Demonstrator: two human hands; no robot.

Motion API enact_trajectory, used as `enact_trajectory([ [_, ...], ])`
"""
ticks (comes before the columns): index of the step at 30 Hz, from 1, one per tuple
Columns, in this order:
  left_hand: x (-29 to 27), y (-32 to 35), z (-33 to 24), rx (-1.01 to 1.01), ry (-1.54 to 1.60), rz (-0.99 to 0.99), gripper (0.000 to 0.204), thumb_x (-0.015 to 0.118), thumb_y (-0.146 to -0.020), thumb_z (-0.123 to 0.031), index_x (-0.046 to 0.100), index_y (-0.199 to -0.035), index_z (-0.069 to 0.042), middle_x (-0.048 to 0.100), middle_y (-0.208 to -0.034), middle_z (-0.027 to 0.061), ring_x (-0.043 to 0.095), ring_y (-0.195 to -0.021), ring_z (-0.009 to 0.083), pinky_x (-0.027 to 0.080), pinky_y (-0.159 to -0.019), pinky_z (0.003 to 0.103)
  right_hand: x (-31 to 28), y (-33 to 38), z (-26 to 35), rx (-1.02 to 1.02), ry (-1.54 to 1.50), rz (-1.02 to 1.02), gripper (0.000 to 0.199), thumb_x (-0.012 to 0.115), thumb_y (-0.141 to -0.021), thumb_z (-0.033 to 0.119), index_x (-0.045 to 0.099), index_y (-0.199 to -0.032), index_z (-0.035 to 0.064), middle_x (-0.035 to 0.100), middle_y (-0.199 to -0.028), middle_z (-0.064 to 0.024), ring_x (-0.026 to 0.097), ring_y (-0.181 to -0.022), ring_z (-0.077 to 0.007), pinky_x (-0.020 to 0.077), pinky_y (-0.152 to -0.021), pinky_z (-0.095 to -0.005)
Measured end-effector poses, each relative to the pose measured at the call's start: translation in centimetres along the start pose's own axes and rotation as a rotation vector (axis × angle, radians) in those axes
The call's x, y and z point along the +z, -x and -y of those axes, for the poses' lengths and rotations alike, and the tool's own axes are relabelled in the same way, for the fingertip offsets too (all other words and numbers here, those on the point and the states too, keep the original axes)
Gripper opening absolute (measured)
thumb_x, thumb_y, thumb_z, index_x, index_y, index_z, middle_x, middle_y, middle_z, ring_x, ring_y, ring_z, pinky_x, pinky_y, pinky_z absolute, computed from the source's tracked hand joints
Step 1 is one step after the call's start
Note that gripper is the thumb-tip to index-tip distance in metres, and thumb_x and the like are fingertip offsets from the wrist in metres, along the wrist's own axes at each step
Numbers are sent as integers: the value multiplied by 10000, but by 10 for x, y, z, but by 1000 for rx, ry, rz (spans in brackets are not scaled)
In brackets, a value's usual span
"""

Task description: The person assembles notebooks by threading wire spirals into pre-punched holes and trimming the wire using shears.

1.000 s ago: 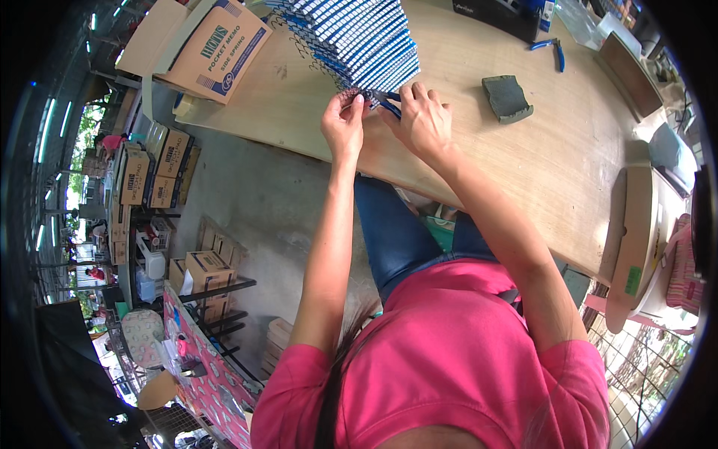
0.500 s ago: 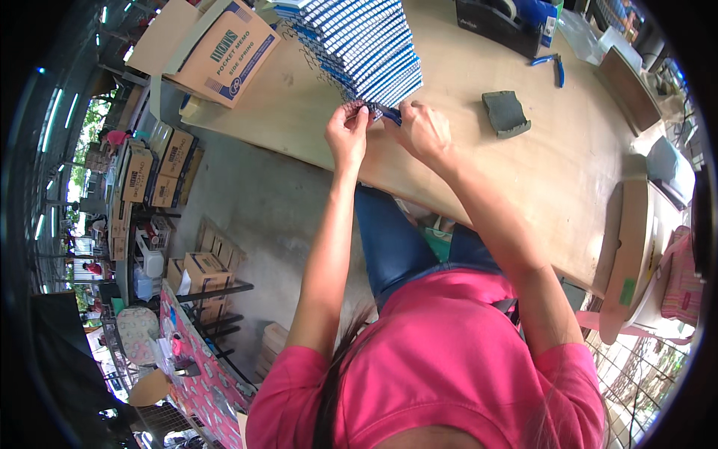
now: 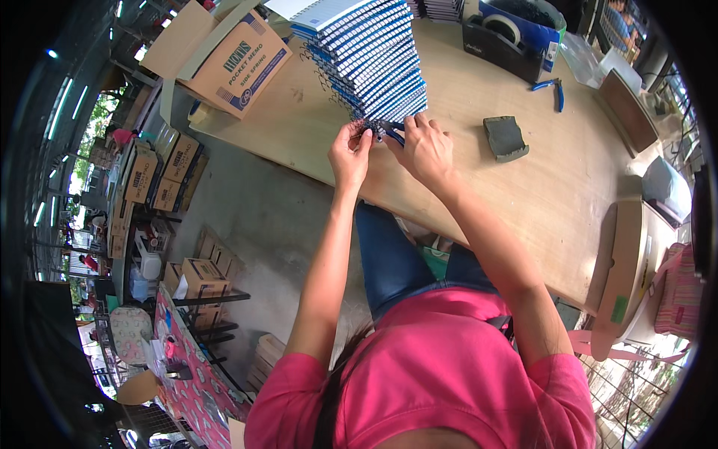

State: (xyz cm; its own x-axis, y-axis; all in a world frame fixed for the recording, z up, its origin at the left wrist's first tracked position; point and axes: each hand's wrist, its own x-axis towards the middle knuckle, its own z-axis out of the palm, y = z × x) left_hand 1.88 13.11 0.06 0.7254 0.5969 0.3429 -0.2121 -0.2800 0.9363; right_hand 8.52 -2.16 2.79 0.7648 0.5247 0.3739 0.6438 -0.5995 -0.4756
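Observation:
A tall stack of spiral notebooks (image 3: 374,63) with blue and white edges stands at the table's near side, loose wire ends poking out on its left. At its lower front corner, my left hand (image 3: 349,159) pinches the wire-bound corner of a notebook between thumb and fingers. Beside it, my right hand (image 3: 429,153) is closed around blue-handled pliers (image 3: 397,136), its fingers reaching against the stack. The pliers' dark jaws are at the wire next to my left fingertips; their exact grip on it is too small to make out.
An open cardboard box (image 3: 243,63) sits left of the stack. To the right lie a dark grey block (image 3: 505,139) and a second pair of blue-handled pliers (image 3: 557,90). A black tape dispenser (image 3: 497,49) stands behind. Cardboard pieces (image 3: 627,112) line the right edge.
The view has shifted, so the table and stack appear slightly lower. My right fingers have loosened from a tight fist and stretched toward the stack. My left hand keeps its pinch.

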Motion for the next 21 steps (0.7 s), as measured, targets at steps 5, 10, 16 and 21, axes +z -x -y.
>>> enact_trajectory([
  [5,1,0,-5,-16,36,-17,191,614,-947,6,590,-1119,83,672,-1025,103,668,-870,140,586,-772,273,4,-1,-1,-36,28,-12,487,696,-838,438,627,-1037,-1,636,-1037,-156,655,-950,-344,527,-713,-528],
  [10,-1,-5,0,-31,-37,-12,181,608,-949,9,592,-1114,80,675,-1031,102,669,-876,142,590,-792,278,9,-10,-8,-20,-90,104,458,689,-845,433,640,-961,-8,655,-898,-151,675,-777,-351,545,-633,-466],
  [16,-3,-4,4,68,1,-44,196,638,-938,-24,605,-1104,75,695,-968,96,673,-801,121,570,-735,258,3,2,-4,-67,-18,-116,486,701,-840,454,633,-995,-2,668,-955,-165,676,-834,-349,559,-690,-442],
  [21,1,-3,-3,55,32,-55,199,638,-943,-35,601,-1104,76,695,-959,97,673,-799,124,577,-736,259,-3,-3,2,-79,26,-57,510,701,-839,452,626,-1023,-17,649,-1018,-167,666,-876,-347,567,-694,-443],
])
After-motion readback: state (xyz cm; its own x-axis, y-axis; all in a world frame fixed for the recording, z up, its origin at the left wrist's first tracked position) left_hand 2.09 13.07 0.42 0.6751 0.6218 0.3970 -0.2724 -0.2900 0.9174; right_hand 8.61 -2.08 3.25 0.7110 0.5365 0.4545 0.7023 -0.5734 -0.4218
